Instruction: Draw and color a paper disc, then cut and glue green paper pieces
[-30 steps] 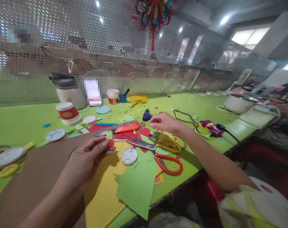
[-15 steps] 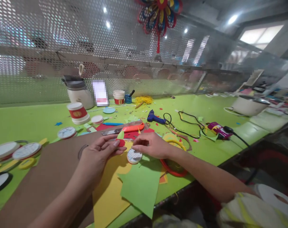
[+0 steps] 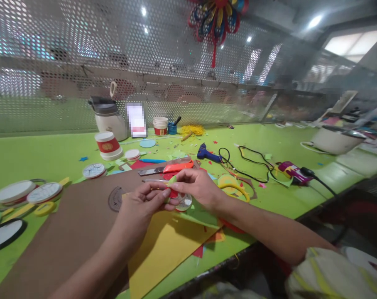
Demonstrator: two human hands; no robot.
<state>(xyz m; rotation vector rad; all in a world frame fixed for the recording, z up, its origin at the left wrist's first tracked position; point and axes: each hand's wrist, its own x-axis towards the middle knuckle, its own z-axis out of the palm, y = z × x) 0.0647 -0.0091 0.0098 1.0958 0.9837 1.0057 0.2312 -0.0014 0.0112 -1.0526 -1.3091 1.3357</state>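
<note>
My left hand (image 3: 141,203) pinches a small red and green paper cutout (image 3: 172,187) between thumb and fingers. My right hand (image 3: 198,187) meets it from the right, its fingers closed on a small round white clock-face disc (image 3: 184,202) held against the cutout. Both hands hover just above a yellow paper sheet (image 3: 163,249) and a green sheet (image 3: 201,209) lying on the brown board (image 3: 67,232). Behind the hands lies an orange-handled utility knife (image 3: 168,167).
The green table (image 3: 35,153) carries a red-and-white cup (image 3: 107,145), round clock faces (image 3: 94,170) at the left, a blue glue gun (image 3: 206,153) with black cable, a purple tool (image 3: 290,171), a white pot (image 3: 333,139) and a perforated metal screen (image 3: 82,62) behind. The table edge runs at lower right.
My right hand came back from the far side, picked up the white disc from the paper and lifted it to the cutout in my left hand. The scissors are now hidden.
</note>
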